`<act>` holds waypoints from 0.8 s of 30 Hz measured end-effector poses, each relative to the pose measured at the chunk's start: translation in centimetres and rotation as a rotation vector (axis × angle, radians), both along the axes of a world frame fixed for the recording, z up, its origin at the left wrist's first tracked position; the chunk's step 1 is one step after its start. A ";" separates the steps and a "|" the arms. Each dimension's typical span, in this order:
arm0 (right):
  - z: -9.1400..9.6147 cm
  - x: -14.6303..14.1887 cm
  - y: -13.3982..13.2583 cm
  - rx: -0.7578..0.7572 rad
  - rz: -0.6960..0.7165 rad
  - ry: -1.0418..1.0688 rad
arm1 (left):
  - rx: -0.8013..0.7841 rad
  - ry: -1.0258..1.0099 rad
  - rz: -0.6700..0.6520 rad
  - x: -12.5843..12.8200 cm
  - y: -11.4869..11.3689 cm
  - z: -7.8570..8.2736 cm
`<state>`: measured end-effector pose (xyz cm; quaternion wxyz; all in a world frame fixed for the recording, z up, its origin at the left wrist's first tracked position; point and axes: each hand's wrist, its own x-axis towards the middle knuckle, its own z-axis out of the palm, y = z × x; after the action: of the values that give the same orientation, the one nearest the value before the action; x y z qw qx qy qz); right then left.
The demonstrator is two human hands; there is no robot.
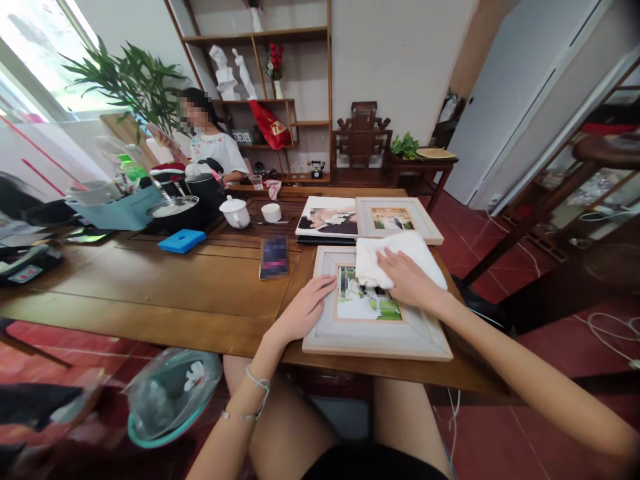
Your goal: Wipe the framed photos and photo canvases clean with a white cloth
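The right hand (406, 272) lies open on the cloth (411, 245), fingers slightly parted; the left hand (304, 308), fingers extended and close together, touches the frame (375, 337) on the table (215, 300).

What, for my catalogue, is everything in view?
Table: 1, brown, centre
Frames: 2, whitish, table right
Cloth: 1, white, on near frame
Portrait: 1, whitish, beside far frame
Phone: 1, dark, table centre
Block, crate: 1 each, blue, table left
Teapot, cup: 1 each, white, beyond phone
Bin: 1, teal, floor
Leafy plants: 2, green, rear
Shelf: 1, brown, rear
Statues: 2, white, shelf
Flag: 1, red, shelf
Chair: 1, brown, rear
Person: 1, white top, behind table
Left hand: 1, bare, on near frame
Right hand: 1, bare, on cloth
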<state>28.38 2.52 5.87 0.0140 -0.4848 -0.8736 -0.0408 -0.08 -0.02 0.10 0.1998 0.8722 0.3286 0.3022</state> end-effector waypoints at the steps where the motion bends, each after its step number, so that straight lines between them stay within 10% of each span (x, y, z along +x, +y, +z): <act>1: 0.4 -0.5 -1.5 -0.047 0.020 -0.006 | 0.000 -0.001 0.002 0.0 0.0 0.0; 7: 3.7 -2.2 -12.9 -0.284 0.095 -0.014 | 0.001 -0.008 0.004 0.0 -0.1 0.0; 11: 3.0 -2.4 -15.6 -0.268 0.185 0.069 | -0.005 -0.002 0.014 0.1 -0.1 0.1; 18: -1.3 0.3 -6.2 0.053 -0.014 0.049 | 0.010 0.009 0.003 0.0 -0.1 0.1; 24: -0.8 1.6 1.3 0.235 -0.240 -0.028 | 0.001 0.003 0.003 0.0 -0.1 0.2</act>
<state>30.00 3.82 5.07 0.0532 -0.5799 -0.7988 -0.1509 -0.06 -0.12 0.28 0.1984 0.8724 0.3300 0.3012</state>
